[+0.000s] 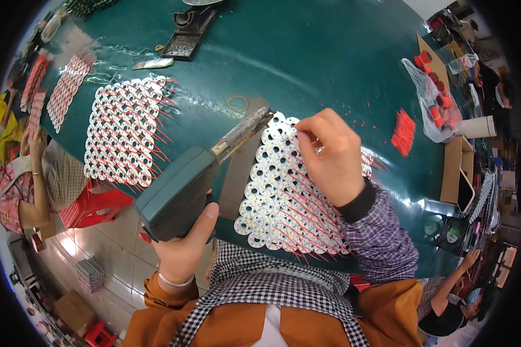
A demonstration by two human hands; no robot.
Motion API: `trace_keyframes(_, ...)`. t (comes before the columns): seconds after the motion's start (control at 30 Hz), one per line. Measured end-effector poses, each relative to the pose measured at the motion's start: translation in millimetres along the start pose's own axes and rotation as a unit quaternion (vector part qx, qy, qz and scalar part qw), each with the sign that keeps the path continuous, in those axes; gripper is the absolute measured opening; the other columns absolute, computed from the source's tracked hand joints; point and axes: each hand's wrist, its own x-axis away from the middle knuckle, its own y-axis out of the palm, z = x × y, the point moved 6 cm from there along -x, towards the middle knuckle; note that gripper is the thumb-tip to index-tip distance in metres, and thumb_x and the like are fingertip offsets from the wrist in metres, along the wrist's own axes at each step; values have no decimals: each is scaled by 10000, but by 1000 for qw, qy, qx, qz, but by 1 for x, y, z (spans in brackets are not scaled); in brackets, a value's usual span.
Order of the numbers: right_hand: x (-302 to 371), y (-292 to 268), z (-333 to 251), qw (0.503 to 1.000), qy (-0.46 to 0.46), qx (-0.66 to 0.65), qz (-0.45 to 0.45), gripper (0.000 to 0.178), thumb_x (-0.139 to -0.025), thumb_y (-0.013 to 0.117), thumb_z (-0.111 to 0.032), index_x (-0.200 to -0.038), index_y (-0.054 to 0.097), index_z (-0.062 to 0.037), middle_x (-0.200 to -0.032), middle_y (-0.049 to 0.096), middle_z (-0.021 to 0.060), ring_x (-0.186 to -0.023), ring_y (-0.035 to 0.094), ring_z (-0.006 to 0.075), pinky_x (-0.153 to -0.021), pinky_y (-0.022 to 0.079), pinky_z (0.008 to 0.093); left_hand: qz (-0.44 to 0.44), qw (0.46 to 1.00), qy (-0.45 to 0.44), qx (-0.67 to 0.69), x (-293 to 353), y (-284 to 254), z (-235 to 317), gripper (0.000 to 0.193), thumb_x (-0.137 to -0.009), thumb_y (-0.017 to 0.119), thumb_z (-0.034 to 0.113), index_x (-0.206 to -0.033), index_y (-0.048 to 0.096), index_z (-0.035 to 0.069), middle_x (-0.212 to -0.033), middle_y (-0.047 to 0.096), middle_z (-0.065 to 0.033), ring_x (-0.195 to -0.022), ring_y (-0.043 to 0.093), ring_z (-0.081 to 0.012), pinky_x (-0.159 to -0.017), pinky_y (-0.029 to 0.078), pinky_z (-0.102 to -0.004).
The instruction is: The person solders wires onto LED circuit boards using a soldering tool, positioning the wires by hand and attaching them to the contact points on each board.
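My left hand (pixel 184 246) is wrapped round the grip of a dark green soldering gun (pixel 176 191). Its long, worn metal barrel points up and right, with the tip at the far corner of a panel of round white LED boards (pixel 266 185). Over that panel, my right hand (pixel 330 153) pinches with thumb and forefinger near the tip; what it holds is too small to make out. Thin red wires (pixel 307 199) stick out from many of the discs, mostly on the near right part. A brownish flat board (pixel 240 179) lies beside the panel's left edge.
Another wired panel (pixel 124 130) lies left on the green table (pixel 307 46). Right of me are a pile of cut red wires (pixel 403 133), a plastic bag with red spools (pixel 434 107) and a cardboard box (pixel 456 173). A black metal tray (pixel 188 37) stands far back. People sit on both sides.
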Motion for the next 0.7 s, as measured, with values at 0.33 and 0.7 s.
trace_keyframes(0.33,14,19,19,998,53,-8,15,89,-803,711,30,-846,660,-29,-831,616,97,-687,641,285,-596,504,397,-44,999,10,-30,-17,23,2,318,-804,790,-27,-1109,697,-14,-971,735,-66,-742,655,-96,-626,520,-240)
trace_keyframes(0.7,15,20,19,999,44,6,4,100,-789,699,40,-839,645,-28,-815,579,100,-740,630,300,-638,503,419,-55,995,30,-81,-24,33,7,188,-782,789,-3,-941,697,-41,-819,692,-68,-663,629,-118,-607,497,-265)
